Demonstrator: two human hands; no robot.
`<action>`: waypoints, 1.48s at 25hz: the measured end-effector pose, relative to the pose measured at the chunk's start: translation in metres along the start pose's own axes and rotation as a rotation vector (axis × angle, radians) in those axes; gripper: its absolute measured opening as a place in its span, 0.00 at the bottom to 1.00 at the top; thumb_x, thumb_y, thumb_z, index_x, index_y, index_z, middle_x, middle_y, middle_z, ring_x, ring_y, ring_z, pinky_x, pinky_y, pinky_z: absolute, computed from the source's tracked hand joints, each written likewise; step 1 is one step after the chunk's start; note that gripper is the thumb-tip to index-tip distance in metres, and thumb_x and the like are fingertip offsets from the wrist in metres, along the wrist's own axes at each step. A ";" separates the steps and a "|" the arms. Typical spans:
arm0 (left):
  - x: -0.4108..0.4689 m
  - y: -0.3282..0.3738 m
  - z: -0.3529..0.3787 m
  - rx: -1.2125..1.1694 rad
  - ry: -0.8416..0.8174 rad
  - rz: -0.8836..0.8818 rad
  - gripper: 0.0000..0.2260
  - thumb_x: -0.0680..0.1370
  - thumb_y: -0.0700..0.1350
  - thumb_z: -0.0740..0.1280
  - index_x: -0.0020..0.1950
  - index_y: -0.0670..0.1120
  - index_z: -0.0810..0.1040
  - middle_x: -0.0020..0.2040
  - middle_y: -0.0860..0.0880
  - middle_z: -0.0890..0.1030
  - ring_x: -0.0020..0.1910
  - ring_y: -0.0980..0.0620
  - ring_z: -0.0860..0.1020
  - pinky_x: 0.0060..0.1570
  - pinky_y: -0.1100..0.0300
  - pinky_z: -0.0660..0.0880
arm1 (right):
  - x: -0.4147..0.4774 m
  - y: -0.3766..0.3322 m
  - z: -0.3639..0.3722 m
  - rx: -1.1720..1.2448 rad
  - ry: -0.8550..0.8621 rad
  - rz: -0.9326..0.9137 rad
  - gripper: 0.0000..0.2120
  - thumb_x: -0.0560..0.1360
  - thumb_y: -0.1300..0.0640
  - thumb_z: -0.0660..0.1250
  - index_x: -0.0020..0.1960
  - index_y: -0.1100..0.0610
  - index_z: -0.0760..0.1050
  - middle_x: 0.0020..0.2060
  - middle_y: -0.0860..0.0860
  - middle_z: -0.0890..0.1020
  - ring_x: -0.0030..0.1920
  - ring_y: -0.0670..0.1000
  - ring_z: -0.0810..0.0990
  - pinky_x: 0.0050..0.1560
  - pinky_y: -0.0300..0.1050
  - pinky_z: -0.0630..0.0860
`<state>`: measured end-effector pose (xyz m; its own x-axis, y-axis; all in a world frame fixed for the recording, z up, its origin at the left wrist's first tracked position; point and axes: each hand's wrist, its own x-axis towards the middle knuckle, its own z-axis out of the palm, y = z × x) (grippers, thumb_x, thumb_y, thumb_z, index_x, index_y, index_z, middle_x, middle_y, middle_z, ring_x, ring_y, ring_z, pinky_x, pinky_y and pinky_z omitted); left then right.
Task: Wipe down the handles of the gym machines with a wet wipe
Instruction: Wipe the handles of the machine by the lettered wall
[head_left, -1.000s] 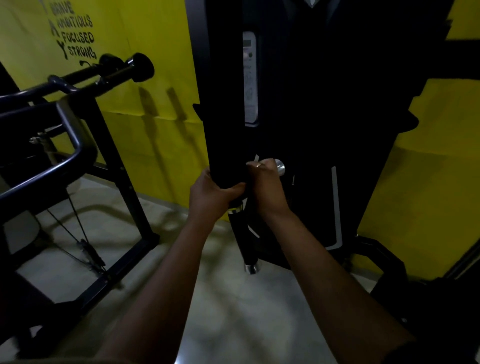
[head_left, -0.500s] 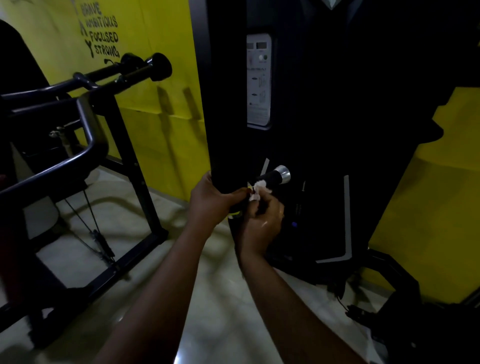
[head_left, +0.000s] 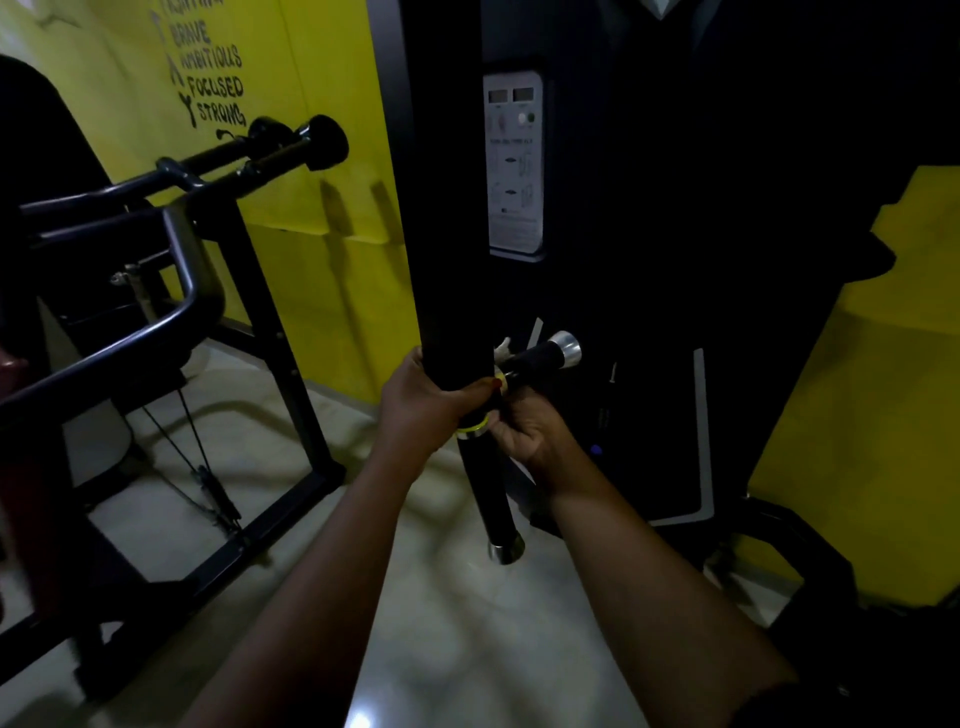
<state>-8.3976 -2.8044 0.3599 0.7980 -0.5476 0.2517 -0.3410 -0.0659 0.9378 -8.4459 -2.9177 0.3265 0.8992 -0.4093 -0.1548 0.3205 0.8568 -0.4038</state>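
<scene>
1. Dropping from atop the black chrome-capped handle (head_left: 540, 357), the right hand (head_left: 530, 431) curls beneath it; its grip cannot be told.
2. The left hand (head_left: 426, 402) grips the black padded upright bar (head_left: 452, 312).
3. A white wet wipe (head_left: 503, 347) peeks above the handle's inner end.

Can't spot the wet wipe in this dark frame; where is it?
Head view, centre: a white scrap of wet wipe shows at the base of the chrome-capped handle, just above the thumb of the left hand.

Yellow wall (head_left: 322, 291) with black lettering (head_left: 213, 78). Black machine column (head_left: 447, 208), grey-white instruction plate (head_left: 514, 161). Black upper handle (head_left: 535, 358), silver end cap (head_left: 566, 347). Black lower handle (head_left: 488, 493), silver-tipped, yellow-green ring (head_left: 474, 427). White wipe (head_left: 503, 347). Pale grey floor (head_left: 441, 623). Black neighbouring frame (head_left: 275, 353).
</scene>
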 end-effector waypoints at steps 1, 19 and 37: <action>0.001 0.000 0.000 -0.014 -0.024 -0.010 0.26 0.61 0.50 0.81 0.55 0.46 0.79 0.48 0.51 0.85 0.48 0.54 0.83 0.48 0.55 0.81 | -0.001 0.001 0.001 0.024 -0.035 -0.018 0.32 0.63 0.61 0.81 0.63 0.62 0.72 0.60 0.59 0.75 0.64 0.52 0.72 0.72 0.44 0.64; 0.002 0.002 0.002 0.065 -0.025 -0.052 0.34 0.53 0.63 0.78 0.55 0.54 0.76 0.49 0.54 0.84 0.48 0.55 0.83 0.50 0.51 0.80 | -0.039 0.000 -0.007 -1.682 0.245 -1.493 0.15 0.67 0.69 0.65 0.52 0.58 0.79 0.50 0.52 0.80 0.50 0.55 0.76 0.55 0.37 0.69; -0.014 0.003 0.006 0.283 0.148 0.214 0.41 0.63 0.52 0.79 0.70 0.49 0.62 0.65 0.48 0.72 0.65 0.48 0.73 0.61 0.49 0.75 | -0.028 -0.070 0.006 -2.412 -0.078 -1.157 0.12 0.69 0.66 0.69 0.51 0.58 0.81 0.48 0.57 0.79 0.47 0.55 0.73 0.48 0.40 0.72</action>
<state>-8.4135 -2.8021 0.3578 0.7500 -0.4490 0.4857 -0.6147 -0.2021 0.7624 -8.4915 -2.9639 0.3648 0.7572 -0.1521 0.6352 -0.1802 -0.9834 -0.0206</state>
